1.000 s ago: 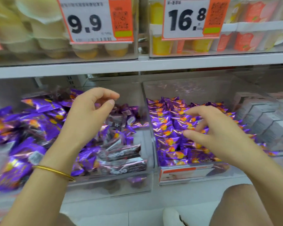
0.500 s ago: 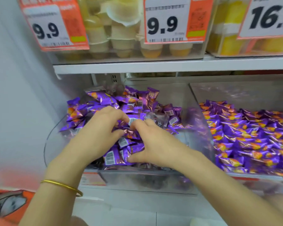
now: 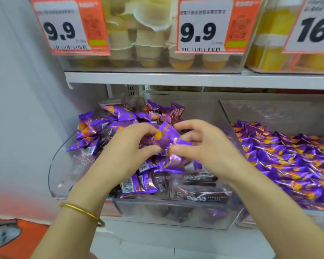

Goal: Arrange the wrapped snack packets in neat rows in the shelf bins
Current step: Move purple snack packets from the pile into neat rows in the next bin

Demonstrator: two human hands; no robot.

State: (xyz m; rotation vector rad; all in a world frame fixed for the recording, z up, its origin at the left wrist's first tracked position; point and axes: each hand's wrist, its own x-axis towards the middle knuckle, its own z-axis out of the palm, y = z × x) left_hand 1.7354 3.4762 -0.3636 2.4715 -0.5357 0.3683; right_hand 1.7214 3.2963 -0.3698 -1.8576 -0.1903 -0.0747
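together, two hands (image 3: 127, 148) (image 3: 206, 146) on one packet (image 3: 166, 138)

light: bright, even, soft shadows | glare: sheen on foil packets (image 3: 288, 161) and clear bin wall (image 3: 269, 113) | blur: slight overall, price tags (image 3: 202, 25) smeared | edges: wide-angle bowing

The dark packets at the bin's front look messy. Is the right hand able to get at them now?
Likely yes, once freed: the right hand pinches a purple packet with the left hand, but the dark packets lie uncovered just below its wrist, nothing between.
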